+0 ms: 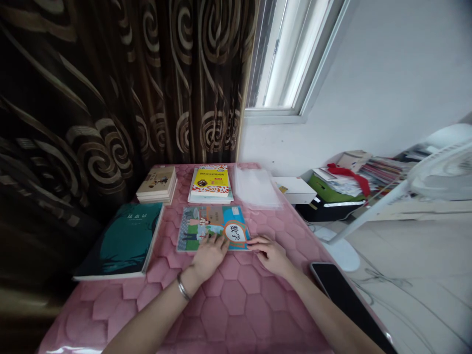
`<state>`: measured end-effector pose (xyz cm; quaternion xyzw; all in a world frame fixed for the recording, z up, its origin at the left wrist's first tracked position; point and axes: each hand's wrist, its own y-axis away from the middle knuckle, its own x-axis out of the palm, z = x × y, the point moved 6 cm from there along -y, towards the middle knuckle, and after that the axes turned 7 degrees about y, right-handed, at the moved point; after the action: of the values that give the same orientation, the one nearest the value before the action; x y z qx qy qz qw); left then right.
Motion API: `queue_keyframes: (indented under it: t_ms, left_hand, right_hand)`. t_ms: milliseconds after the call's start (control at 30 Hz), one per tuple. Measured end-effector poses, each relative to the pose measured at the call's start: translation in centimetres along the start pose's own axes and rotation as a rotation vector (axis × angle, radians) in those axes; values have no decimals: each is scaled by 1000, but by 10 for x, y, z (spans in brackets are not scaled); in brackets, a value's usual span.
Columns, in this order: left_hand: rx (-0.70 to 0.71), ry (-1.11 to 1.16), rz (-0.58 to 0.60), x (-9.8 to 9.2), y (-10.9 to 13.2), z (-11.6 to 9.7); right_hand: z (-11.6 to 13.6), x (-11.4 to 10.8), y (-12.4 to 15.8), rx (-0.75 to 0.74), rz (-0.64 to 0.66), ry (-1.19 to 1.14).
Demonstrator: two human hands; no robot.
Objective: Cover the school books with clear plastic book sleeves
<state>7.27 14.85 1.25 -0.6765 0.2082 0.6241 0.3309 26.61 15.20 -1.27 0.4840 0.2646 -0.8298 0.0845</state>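
A mathematics textbook (213,227) with a blue, green and illustrated cover lies flat in the middle of the table, turned sideways. My left hand (211,255), with a silver bracelet at the wrist, rests on its lower edge with fingers stretched out over the cover. At the book's lower right corner, my right hand (271,253) touches the edge with its fingertips, the fingers extended and partly apart. Just behind the textbook is a small stack topped by a yellow-and-red book (210,182). A pile of clear plastic book covers (257,188) lies to the right of that stack.
On the left are a large dark green book (123,241) and a stack of tan books (157,184). A black phone or tablet (346,300) lies along the right table edge. Beyond it stand a white fan (387,196) and a dark box (330,209) with papers.
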Motion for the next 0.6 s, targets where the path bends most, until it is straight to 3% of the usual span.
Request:
queue_keyframes:
  t_ms: [133, 367, 467, 600]
  left_hand:
    - [-39, -27, 58, 6, -19, -11]
    - [-59, -11, 77, 17, -18, -8]
    - [11, -26, 55, 22, -5, -13]
    - [221, -53, -38, 17, 43, -26]
  right_hand:
    - [-2, 1, -2, 18, 0, -12]
    - [13, -7, -33, 34, 77, -46]
    - [17, -11, -52, 79, 97, 5]
    - [15, -7, -73, 199, 114, 140]
